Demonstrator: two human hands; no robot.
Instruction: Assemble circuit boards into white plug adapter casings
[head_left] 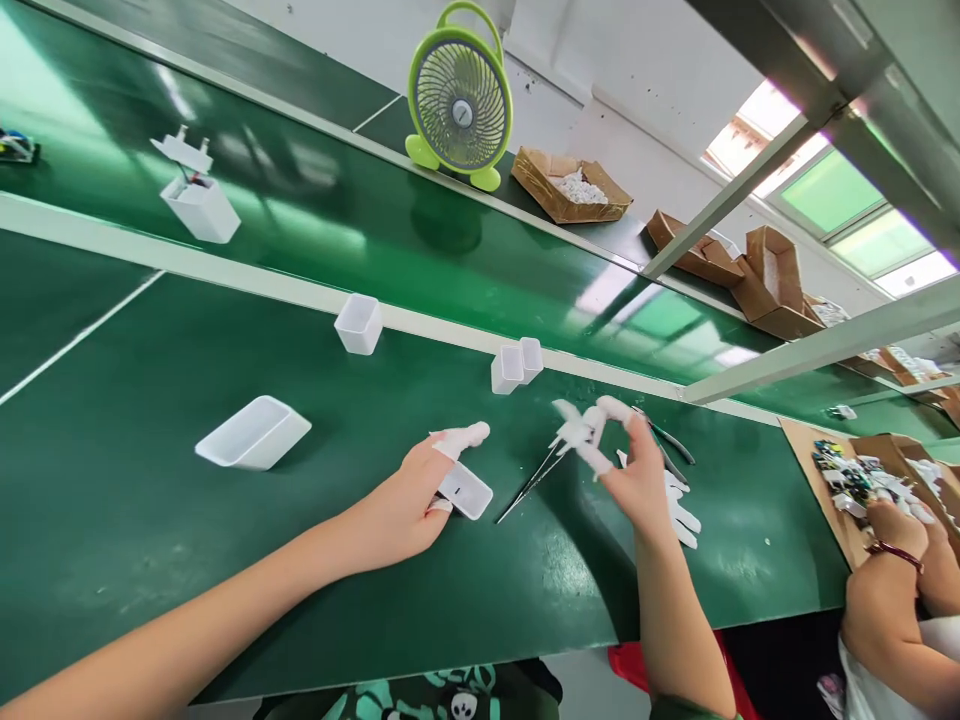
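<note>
My left hand (pixel 412 505), with white finger cots on it, is closed around a small white plastic housing (pixel 466 492) whose hollow inside faces up. My right hand (pixel 636 475) also wears finger cots. Its thumb and forefinger pinch a small white plastic piece (pixel 574 428) with thin projecting parts, slightly blurred. Below that piece lies a pair of metal tweezers (pixel 529 488), pointing toward the front left. Behind the right hand are pliers (pixel 670 445) with dark handles and a white glove (pixel 682 512), both partly hidden by it.
White open boxes stand on the green bench: one large (pixel 255 432), one by the rail (pixel 358 325), two together (pixel 507 370). A charger case (pixel 201 208) with its plug top raised sits on the belt. Beyond are a green fan (pixel 462 110) and cardboard boxes (pixel 570 190). A co-worker's hands (pixel 900 530) reach into parts at right.
</note>
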